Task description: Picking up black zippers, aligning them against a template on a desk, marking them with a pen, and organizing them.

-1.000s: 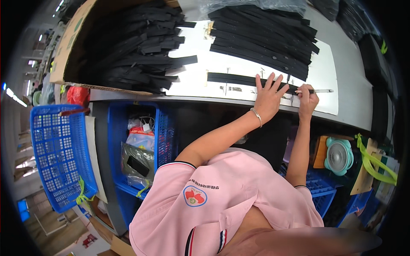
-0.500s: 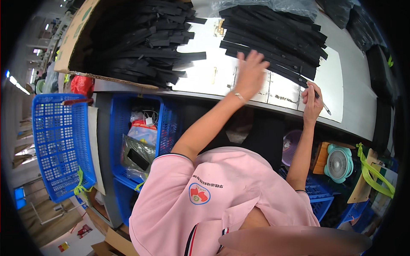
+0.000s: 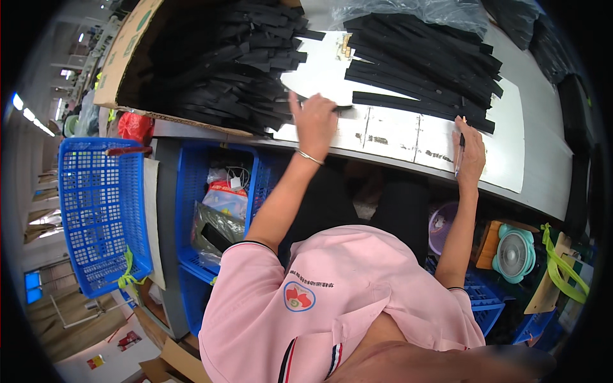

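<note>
Black zippers lie in two heaps on the worktop. One heap (image 3: 217,64) spills from a cardboard box on the left; the other (image 3: 421,57) is laid out in rows on a white board (image 3: 511,147). At the left heap's edge, my left hand (image 3: 315,127) is closed on a black zipper (image 3: 345,111), a short end of which sticks out right of the fingers, slightly blurred. My right hand (image 3: 471,153) keeps a pen (image 3: 460,148) tucked in its fingers. Its fingertips touch the right end of the nearest zipper (image 3: 408,104) in the row.
The cardboard box (image 3: 124,60) stands open at the back left. Clear plastic bags (image 3: 440,16) lie behind the rows. Blue baskets (image 3: 102,217) hang left and sit under the worktop. Below right are a small turquoise fan (image 3: 514,254) and a purple bin (image 3: 440,226).
My left hand has moved left from the rows to the boxed heap. The nearest zipper now lies slightly apart from the others. In my right hand the pen now points back toward me.
</note>
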The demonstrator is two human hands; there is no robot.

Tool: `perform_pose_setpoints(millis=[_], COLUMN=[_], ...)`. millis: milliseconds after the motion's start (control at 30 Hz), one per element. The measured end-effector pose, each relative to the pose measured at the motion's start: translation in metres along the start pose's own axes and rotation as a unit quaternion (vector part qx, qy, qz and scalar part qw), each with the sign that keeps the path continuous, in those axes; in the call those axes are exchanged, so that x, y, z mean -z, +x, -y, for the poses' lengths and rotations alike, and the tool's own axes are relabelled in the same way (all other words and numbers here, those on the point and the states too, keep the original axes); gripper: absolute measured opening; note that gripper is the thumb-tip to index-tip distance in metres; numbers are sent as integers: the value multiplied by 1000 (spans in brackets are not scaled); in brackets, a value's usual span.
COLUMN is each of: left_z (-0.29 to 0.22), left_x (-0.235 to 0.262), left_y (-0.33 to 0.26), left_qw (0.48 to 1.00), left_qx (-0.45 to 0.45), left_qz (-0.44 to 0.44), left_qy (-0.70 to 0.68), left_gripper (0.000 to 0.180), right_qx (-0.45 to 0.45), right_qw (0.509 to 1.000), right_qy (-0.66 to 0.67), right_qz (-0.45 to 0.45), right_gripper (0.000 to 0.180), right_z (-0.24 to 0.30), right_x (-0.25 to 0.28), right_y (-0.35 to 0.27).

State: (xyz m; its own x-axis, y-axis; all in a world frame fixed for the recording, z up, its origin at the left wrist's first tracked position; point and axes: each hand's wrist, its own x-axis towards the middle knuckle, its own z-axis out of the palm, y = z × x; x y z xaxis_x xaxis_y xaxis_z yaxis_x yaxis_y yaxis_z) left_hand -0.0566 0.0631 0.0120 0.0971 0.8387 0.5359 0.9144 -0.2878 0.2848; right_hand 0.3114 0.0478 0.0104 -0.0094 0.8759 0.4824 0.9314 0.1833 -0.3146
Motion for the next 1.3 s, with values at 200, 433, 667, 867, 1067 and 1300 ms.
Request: perform_pose_setpoints(millis=[200,433,667,867,1067,1300], left_z=[-99,-147,-163,-150,-114,-67], left_x=[-27,-62,-57,-41,-22,-1], left_y=[-21,-22,-23,-40,-55,-63], left_qw=[987,973,964,969,979,989], left_qx=[-34,-79,-135,-105,-48,4], left_qz=[32,24,128,177,179,144], left_qy=[-153,-216,-189,-135,-78,-19], left_gripper=[29,30,47,69,74,68], right_qx=[-15,-20,17,13,-10,-16], right_qw=[1000,998,998,1000,998,998], right_qy=[2,14,53,22,-66,-46], right_qz=[1,-56,-21,2,16,26], right_gripper=[32,28,45,46,49,47], right_z=[3,-4,55,25,-29,-33], right_x=[1,2,-1,14,31,27], right_y=[-2,-11,-54,-65,-68,-72])
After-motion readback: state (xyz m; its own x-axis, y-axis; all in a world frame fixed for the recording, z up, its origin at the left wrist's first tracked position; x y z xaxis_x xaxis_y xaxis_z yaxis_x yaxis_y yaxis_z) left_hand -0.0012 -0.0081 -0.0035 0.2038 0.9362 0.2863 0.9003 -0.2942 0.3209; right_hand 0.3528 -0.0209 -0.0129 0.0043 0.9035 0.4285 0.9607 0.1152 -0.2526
